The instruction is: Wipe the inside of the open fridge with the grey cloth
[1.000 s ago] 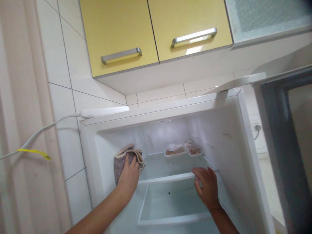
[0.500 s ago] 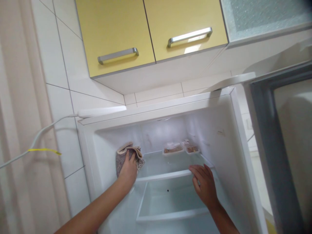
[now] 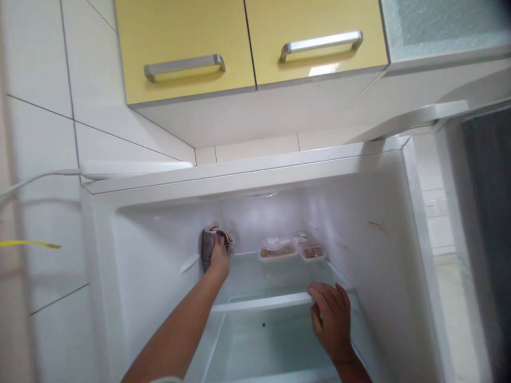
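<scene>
My left hand (image 3: 219,258) is closed on a folded brown-grey cloth (image 3: 209,247) with a pale hem, pressed to the fridge's left inner wall near the back corner. My right hand (image 3: 331,314) is at the right part of the glass shelf's (image 3: 259,303) white front edge, fingers over it and thumb lower down. On that shelf, towards the back, sit two clear food packs (image 3: 278,250) side by side, brownish food showing through their covers.
Below the shelf is a lower glass level with a small dark spot (image 3: 263,324). The fridge door (image 3: 479,239) stands swung out at right. Yellow cabinets (image 3: 187,37) with metal handles hang above. A white cable (image 3: 35,181) runs along the left tiles.
My left hand has moved the cloth deeper along the left wall, towards the back corner. My right hand stays at the shelf edge. The camera view has come closer to the fridge.
</scene>
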Demonstrator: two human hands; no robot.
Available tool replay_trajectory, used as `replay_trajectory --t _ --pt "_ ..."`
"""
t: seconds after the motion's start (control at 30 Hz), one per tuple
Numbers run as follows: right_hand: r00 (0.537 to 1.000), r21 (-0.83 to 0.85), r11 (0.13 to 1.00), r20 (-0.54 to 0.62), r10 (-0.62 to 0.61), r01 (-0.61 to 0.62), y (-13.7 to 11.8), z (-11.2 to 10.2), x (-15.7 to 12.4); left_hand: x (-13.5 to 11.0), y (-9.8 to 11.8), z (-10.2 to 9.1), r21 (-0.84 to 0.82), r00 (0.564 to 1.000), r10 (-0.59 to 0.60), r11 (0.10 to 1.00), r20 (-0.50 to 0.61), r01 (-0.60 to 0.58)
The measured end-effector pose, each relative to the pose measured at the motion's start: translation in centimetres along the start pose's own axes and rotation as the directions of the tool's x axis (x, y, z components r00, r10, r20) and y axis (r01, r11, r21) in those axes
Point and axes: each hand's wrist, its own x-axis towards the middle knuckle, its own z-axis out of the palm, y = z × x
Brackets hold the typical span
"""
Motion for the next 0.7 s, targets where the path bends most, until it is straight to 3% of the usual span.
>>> replay_trajectory --t 0.13,0.27,0.43,0.7 --pt "1.0 -0.016 1.0 -0.024 0.008 -0.009 0.2 0.5 -0.3 1.9 -0.1 1.2 0.116 0.996 -0.026 0.993 0.088 0.016" --pt "1.0 -0.016 1.0 -0.031 0.001 -0.002 0.2 0.7 -0.4 1.9 -0.4 1.3 0.167 0.995 -0.011 0.986 0.102 -0.007" --pt "0.999 -0.029 1.0 -0.033 0.008 -0.009 0.0 0.6 -0.2 0.3 -0.4 0.1 0.196 0.996 0.02 0.98 0.087 -0.037" --pt "0.999 -0.008 1.0 -0.017 0.029 -0.029 -0.7 0.0 0.4 -3.6 0.7 -3.2 0.312 0.994 0.017 0.949 0.105 -0.049"
